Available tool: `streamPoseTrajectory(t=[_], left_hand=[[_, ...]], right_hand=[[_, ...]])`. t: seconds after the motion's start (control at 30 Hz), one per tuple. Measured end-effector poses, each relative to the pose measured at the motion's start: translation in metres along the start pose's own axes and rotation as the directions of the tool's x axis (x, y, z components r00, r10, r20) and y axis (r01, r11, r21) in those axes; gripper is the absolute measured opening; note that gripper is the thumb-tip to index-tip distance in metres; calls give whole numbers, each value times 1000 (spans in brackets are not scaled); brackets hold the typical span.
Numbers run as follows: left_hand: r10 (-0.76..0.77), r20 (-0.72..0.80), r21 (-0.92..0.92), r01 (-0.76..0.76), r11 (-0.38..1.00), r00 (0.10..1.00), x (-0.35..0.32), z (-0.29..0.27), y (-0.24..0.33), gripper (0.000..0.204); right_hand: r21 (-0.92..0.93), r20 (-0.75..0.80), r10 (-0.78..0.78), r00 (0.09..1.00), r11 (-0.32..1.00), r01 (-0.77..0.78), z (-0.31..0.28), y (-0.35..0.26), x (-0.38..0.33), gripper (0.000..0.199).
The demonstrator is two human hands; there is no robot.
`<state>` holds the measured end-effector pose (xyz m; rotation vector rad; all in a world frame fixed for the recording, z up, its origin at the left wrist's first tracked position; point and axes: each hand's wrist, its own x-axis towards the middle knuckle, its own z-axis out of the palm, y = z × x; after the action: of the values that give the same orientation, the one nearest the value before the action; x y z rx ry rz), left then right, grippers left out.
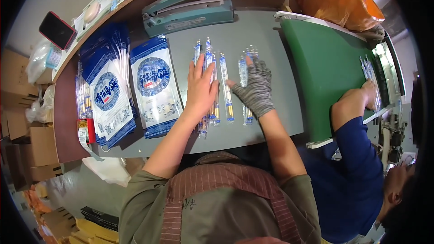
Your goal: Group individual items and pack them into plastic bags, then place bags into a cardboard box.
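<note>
Here, slim wrapped packets [228,99] on the counter [282,108] are partly covered by the left hand [201,86] and gloved right hand [257,88], both spread, unclenched; alignment might be lost if the film proves slippery

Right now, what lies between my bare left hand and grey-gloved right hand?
One slim, clear-wrapped blue and white packet lies on the grey tabletop, in the head view.

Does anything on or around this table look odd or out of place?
I see nothing clearly spilled or damaged. The right hand wears a grey glove while the left hand is bare, which looks mismatched. At the table's front left, a white strip trails loosely toward the edge, looking untidy.
</note>
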<state>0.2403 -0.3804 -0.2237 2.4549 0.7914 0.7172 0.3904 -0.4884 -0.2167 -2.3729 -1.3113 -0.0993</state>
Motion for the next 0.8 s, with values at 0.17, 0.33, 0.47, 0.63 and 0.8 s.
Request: streamPoseTrajectory(t=[0.17, 0.33, 0.47, 0.63, 0.8], left_hand=[[-44, -32, -93, 40, 995, 999, -2, -4, -8, 47], [-100, -63, -140, 90, 986, 993, -8, -10, -15, 46], [-129, -106, -162, 110, 981, 986, -8, -14, -15, 46], [-146, -102, -206, 122, 971, 984, -8, -14, -19, 45], [-120, -93, -113, 109, 988, 988, -11, -17, -18, 45]], right_hand=[[8, 57, -21, 998, 1000, 20, 19, 4, 13, 92], [-78, 71, 66, 995, 995, -61, 5, -36, 12, 86], [39, 71, -8, 997, 999, 6, 14, -20, 18, 86], [-10, 58, 28, 998, 1000, -27, 23, -17, 23, 84], [-96, 155, 140, 978, 987, -127, 13, -51, 27, 95]])
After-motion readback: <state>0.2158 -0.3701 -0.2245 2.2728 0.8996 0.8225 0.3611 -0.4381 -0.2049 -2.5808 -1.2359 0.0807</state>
